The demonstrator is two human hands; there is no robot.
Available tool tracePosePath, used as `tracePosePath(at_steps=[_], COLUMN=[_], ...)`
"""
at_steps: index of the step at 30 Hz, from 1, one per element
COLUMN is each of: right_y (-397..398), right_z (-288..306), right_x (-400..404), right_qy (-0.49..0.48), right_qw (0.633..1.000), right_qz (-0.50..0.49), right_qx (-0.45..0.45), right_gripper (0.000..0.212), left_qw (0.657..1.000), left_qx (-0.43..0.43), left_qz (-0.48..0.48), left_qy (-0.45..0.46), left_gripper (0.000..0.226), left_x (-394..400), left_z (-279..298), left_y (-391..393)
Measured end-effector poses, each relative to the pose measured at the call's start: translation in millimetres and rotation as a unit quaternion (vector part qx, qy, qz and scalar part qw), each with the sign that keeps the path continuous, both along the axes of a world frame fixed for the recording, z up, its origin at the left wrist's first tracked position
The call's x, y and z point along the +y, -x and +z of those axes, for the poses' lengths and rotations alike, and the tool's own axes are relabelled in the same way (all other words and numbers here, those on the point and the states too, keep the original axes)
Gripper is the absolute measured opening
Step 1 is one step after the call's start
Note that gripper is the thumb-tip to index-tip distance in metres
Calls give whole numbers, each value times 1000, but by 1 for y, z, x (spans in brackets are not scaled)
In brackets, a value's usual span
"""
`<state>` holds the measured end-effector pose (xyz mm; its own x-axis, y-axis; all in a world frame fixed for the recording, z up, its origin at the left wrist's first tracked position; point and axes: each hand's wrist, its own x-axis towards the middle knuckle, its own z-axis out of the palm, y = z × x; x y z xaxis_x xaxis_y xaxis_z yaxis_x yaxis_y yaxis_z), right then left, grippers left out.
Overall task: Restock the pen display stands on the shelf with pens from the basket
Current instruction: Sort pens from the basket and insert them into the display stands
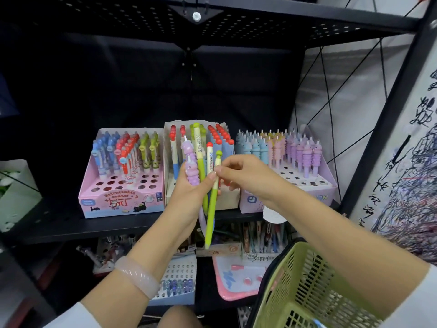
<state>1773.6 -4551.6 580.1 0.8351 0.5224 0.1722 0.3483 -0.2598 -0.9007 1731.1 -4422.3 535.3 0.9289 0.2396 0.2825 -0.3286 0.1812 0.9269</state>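
The slim pen with a lime-green barrel, cream upper section and small green mushroom-shaped cap [212, 204] hangs nearly upright in front of the shelf, its long axis running from about twelve o'clock at the cap to just past six at the tip, which points down past the shelf edge. The right hand [246, 176] pinches it between thumb and forefinger high on the cream section, just under the cap, so nearly all of the barrel lies below the grip.

Touching it at nine o'clock is the bundle of mixed pens [197, 164]: a lilac ridged animal-topped pen, a taller green-capped one and a red-capped one. The left hand [189, 192] holds these with curled fingers around their lower halves, caps up.

Directly behind, at twelve o'clock, stands the beige cardboard display box of red- and green-capped pens [227, 200], likely this pen's destination. The right hand is the nearer one to it. The pen probably needs lifting clear of the bundle, then lowering tip-first.

At ten o'clock sits the pink retractable-eraser display box [123, 204], at two o'clock the lilac stand of pastel ridged pens [326, 183], and at five o'clock the lime-green plastic mesh basket [305, 292].
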Motion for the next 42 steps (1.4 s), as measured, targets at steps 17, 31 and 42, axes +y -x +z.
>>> tracePosePath(at_steps=[17, 31, 42], right_y=[-24, -29, -42], right_z=[37, 62, 66], right_x=[66, 65, 67], right_qy=[167, 225, 271], right_qw=[878, 918, 911], right_qz=[-195, -188, -174], right_qx=[-404, -266, -259], right_gripper=[19, 20, 29], left_qw=[993, 996, 997], left_qx=[43, 32, 32], left_qz=[105, 76, 68], left_qy=[-21, 16, 33], left_gripper=[21, 21, 21], left_x=[92, 87, 83], left_z=[-20, -21, -19], left_y=[34, 36, 36])
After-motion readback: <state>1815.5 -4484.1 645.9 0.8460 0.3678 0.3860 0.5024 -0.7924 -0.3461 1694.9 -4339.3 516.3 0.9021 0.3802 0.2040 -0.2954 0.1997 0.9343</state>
